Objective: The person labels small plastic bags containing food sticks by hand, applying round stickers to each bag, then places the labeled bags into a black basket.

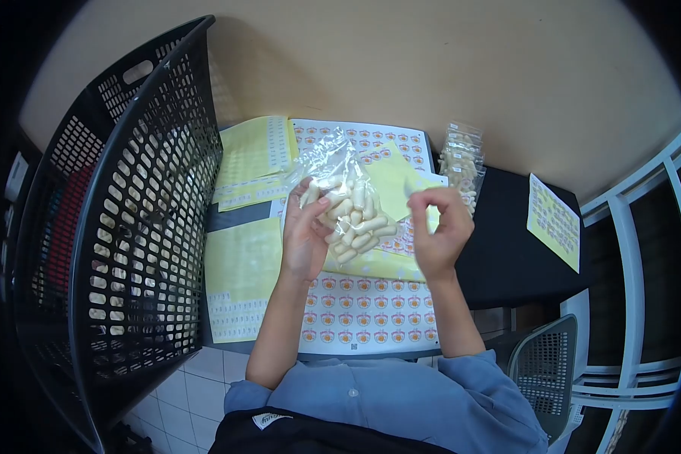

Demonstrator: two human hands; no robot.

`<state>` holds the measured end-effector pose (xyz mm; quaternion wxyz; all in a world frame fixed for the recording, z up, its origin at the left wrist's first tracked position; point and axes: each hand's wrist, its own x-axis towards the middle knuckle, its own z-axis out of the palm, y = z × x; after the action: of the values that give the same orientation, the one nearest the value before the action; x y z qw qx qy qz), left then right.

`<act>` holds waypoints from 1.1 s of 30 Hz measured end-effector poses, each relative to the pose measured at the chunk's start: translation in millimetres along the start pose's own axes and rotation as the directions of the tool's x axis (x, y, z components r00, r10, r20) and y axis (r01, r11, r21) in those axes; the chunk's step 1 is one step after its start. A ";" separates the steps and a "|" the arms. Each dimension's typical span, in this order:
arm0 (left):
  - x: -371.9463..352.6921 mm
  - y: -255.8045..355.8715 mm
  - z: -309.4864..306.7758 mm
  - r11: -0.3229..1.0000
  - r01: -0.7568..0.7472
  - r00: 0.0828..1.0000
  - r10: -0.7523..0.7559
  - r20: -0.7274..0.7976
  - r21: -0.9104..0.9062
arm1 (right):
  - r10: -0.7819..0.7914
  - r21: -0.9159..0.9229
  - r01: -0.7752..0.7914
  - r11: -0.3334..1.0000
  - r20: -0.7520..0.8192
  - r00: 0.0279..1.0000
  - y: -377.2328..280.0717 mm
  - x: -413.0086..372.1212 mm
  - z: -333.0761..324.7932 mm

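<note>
My left hand (304,234) grips a clear plastic bag (333,155) by its left side, thumb in front. Pale, finger-shaped pieces (362,219) fill the lower part of the bag, which is held up over the table. To the right of the bag, my right hand (443,227) is raised with thumb and forefinger pinched together. At those fingertips shows a small pale sticker (410,187), partly hidden and blurred. Beneath both hands lie a white sheet of round orange-and-pink stickers (363,318) and yellow backing sheets (386,178).
A tall black slatted basket (140,197) stands close on the left. Several filled clear bags (461,159) lie in a row at the back right. A yellow label sheet (554,219) rests at the black table's (499,257) right edge. A grey basket (545,371) stands below right.
</note>
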<state>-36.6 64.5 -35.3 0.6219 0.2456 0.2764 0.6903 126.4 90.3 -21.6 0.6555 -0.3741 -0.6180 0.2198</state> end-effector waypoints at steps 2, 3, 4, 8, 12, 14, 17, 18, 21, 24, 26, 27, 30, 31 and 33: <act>-9.9 0.9 7.2 0.998 -0.042 0.999 0.042 0.000 0.047 | -0.447 -0.276 0.472 0.837 0.153 0.881 -24.2 -11.2 4.5; -14.0 -0.1 8.9 0.992 -0.088 0.996 0.088 0.002 0.095 | -0.443 -0.280 0.468 0.838 0.151 0.884 -28.4 -15.9 6.7; -17.1 -1.9 8.9 0.992 -0.084 0.996 0.084 0.002 0.096 | -0.515 -0.291 0.549 0.783 0.190 0.836 -31.7 -19.9 8.9; -28.7 -5.6 7.4 0.920 -0.263 0.965 0.258 0.054 0.290 | -0.592 -0.327 0.643 0.693 0.251 0.766 -33.7 -32.4 16.1; -41.5 0.3 8.4 0.871 -0.310 0.949 0.307 0.069 0.381 | -0.600 -0.314 0.655 0.687 0.262 0.756 -35.2 -40.7 18.6; -47.3 2.0 10.5 0.859 -0.331 0.941 0.331 0.071 0.390 | -0.597 -0.318 0.647 0.693 0.249 0.763 -37.5 -44.1 20.5; -51.0 -0.1 8.1 0.838 -0.383 0.922 0.372 0.106 0.389 | -0.587 -0.334 0.628 0.703 0.224 0.778 -44.1 -46.8 23.2; -51.8 -1.0 7.4 0.830 -0.410 0.911 0.389 0.135 0.377 | -0.579 -0.345 0.615 0.709 0.214 0.787 -46.5 -47.6 24.0; -55.9 -0.6 9.2 0.810 -0.428 0.902 0.408 0.138 0.402 | -0.574 -0.374 0.602 0.706 0.197 0.795 -51.4 -52.1 27.0; -57.7 -2.2 9.9 0.792 -0.468 0.882 0.444 0.157 0.392 | -0.585 -0.394 0.605 0.692 0.185 0.790 -53.2 -52.9 28.1; -57.4 -4.1 7.1 0.769 -0.486 0.873 0.453 0.182 0.416 | -0.583 -0.400 0.603 0.691 0.185 0.791 -55.0 -52.7 28.9; -57.4 -4.7 6.2 0.744 -0.503 0.863 0.462 0.205 0.440 | -0.580 -0.405 0.600 0.690 0.185 0.793 -55.7 -52.7 29.4; -58.4 -5.6 9.2 0.737 -0.509 0.859 0.468 0.208 0.445 | -0.577 -0.403 0.594 0.696 0.178 0.797 -54.9 -53.2 31.6; -59.2 -5.1 11.1 0.737 -0.510 0.858 0.468 0.210 0.444 | -0.578 -0.405 0.594 0.695 0.177 0.797 -54.2 -53.1 32.1; -61.1 -3.6 14.7 0.745 -0.510 0.859 0.464 0.214 0.429 | -0.567 -0.408 0.585 0.701 0.180 0.804 -53.1 -52.9 32.5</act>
<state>-17.5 5.2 -26.8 0.3532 0.4849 0.3326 0.7277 78.1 24.5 -16.7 0.5752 -0.2968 -0.7501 -0.1355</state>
